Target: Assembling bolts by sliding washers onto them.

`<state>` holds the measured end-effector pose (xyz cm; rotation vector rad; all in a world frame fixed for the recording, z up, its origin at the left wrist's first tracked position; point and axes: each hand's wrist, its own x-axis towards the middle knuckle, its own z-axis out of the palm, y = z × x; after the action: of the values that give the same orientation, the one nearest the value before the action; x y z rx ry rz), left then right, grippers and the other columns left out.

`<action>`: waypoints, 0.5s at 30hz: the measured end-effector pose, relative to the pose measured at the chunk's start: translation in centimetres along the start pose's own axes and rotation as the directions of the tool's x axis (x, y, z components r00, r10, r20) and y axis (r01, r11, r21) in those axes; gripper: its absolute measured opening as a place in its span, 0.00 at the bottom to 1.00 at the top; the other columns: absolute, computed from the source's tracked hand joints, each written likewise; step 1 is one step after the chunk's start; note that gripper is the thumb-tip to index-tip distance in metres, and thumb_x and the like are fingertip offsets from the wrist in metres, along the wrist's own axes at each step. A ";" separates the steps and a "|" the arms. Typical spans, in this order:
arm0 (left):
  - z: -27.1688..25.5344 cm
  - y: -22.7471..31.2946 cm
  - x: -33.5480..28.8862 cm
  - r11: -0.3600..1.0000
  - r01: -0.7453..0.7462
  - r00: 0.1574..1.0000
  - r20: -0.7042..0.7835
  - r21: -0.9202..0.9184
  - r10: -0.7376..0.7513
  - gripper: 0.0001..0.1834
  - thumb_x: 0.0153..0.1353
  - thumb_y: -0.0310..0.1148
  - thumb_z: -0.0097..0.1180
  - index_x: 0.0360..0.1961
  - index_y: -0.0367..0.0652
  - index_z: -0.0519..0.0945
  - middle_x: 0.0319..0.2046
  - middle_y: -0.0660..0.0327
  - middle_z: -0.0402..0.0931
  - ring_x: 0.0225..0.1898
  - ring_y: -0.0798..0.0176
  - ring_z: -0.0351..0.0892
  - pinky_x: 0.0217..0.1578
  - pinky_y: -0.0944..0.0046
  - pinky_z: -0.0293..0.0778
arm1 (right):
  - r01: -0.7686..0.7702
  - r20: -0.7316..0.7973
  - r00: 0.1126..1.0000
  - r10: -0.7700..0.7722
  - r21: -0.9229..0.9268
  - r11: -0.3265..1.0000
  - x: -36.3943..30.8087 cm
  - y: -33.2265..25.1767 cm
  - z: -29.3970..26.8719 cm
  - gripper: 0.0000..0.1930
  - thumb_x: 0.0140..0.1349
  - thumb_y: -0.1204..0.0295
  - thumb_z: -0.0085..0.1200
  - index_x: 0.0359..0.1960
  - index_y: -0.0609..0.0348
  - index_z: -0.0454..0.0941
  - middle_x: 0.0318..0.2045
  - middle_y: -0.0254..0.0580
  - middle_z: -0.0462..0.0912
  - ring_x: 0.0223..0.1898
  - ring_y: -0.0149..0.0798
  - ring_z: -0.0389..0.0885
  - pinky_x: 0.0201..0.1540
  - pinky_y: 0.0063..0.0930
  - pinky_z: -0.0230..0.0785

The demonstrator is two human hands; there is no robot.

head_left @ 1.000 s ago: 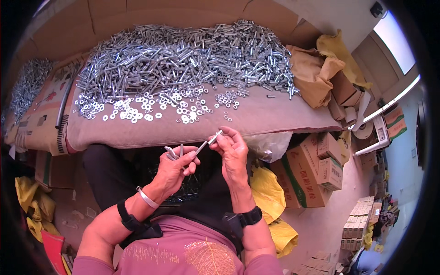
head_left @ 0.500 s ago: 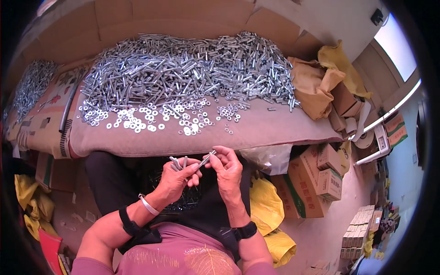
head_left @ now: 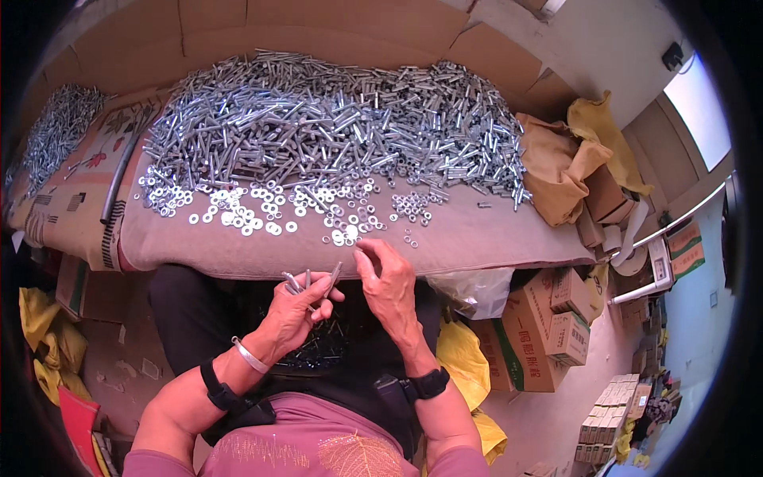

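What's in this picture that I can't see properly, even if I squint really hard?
- Head view: the lower ends of the slim silver metal rods; the left hand hides them.
- Head view: whether the right hand touches any small flat silver metal rings; too small.
- Head view: what exactly lies between the black-trousered legs; shadow and the left hand hide it.
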<state>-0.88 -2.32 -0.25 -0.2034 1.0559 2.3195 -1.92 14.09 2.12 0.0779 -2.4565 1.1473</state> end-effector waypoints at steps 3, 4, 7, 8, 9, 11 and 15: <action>-0.6 -0.1 0.2 0.999 -0.032 0.999 -0.022 -0.002 0.032 0.11 0.62 0.34 0.54 0.39 0.36 0.73 0.28 0.55 0.77 0.19 0.73 0.70 0.17 0.79 0.61 | 0.048 0.028 0.999 -0.045 -0.145 0.988 0.7 0.0 1.2 0.09 0.54 0.71 0.55 0.35 0.60 0.76 0.30 0.43 0.78 0.33 0.46 0.76 0.37 0.38 0.65; -0.6 -0.1 0.3 0.999 -0.048 0.999 -0.025 -0.008 0.048 0.11 0.63 0.34 0.54 0.39 0.36 0.73 0.28 0.56 0.77 0.19 0.73 0.70 0.17 0.79 0.61 | 0.141 0.024 0.990 -0.140 -0.261 0.955 0.9 0.0 1.6 0.09 0.53 0.71 0.56 0.35 0.60 0.76 0.30 0.43 0.77 0.34 0.46 0.76 0.38 0.38 0.64; -0.7 -0.4 0.5 0.997 -0.078 0.996 -0.034 0.001 0.078 0.11 0.63 0.35 0.54 0.38 0.37 0.73 0.27 0.56 0.77 0.18 0.74 0.69 0.17 0.79 0.60 | 0.173 0.045 0.985 -0.169 -0.355 0.919 1.3 -0.3 2.5 0.09 0.51 0.71 0.58 0.34 0.58 0.76 0.31 0.41 0.75 0.37 0.44 0.74 0.40 0.38 0.62; -0.8 -0.5 0.5 0.996 -0.092 0.995 -0.038 0.017 0.093 0.11 0.63 0.35 0.54 0.38 0.37 0.73 0.26 0.57 0.77 0.18 0.74 0.69 0.17 0.79 0.60 | 0.183 0.052 0.983 -0.178 -0.404 0.896 1.4 -0.4 2.7 0.09 0.50 0.71 0.59 0.33 0.57 0.76 0.31 0.40 0.74 0.37 0.43 0.73 0.41 0.37 0.62; -0.7 -0.5 0.6 0.996 -0.093 0.995 -0.040 0.016 0.094 0.11 0.63 0.35 0.54 0.38 0.37 0.73 0.26 0.57 0.77 0.18 0.74 0.69 0.17 0.79 0.60 | 0.185 0.054 0.982 -0.178 -0.403 0.896 1.4 -0.4 2.9 0.09 0.50 0.71 0.59 0.33 0.57 0.76 0.31 0.40 0.74 0.37 0.43 0.73 0.41 0.37 0.62; -0.5 -0.5 0.6 0.996 -0.087 0.995 -0.054 0.026 0.089 0.11 0.63 0.35 0.54 0.37 0.36 0.74 0.25 0.57 0.76 0.17 0.74 0.68 0.17 0.79 0.60 | 0.228 0.048 0.972 -0.230 -0.421 0.878 1.4 -0.1 3.3 0.09 0.51 0.71 0.57 0.33 0.58 0.75 0.30 0.42 0.71 0.38 0.43 0.71 0.45 0.39 0.60; -0.3 -0.6 0.5 0.995 -0.098 0.993 -0.070 0.027 0.100 0.11 0.63 0.35 0.54 0.37 0.36 0.74 0.25 0.57 0.76 0.17 0.73 0.69 0.16 0.78 0.59 | 0.282 0.043 0.955 -0.293 -0.436 0.855 1.6 0.7 3.5 0.07 0.52 0.72 0.55 0.33 0.57 0.76 0.30 0.41 0.72 0.38 0.44 0.72 0.46 0.39 0.60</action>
<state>-0.98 -1.99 -1.03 -0.2315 1.1519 2.4025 -4.81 12.18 0.25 0.2836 -2.5100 0.4486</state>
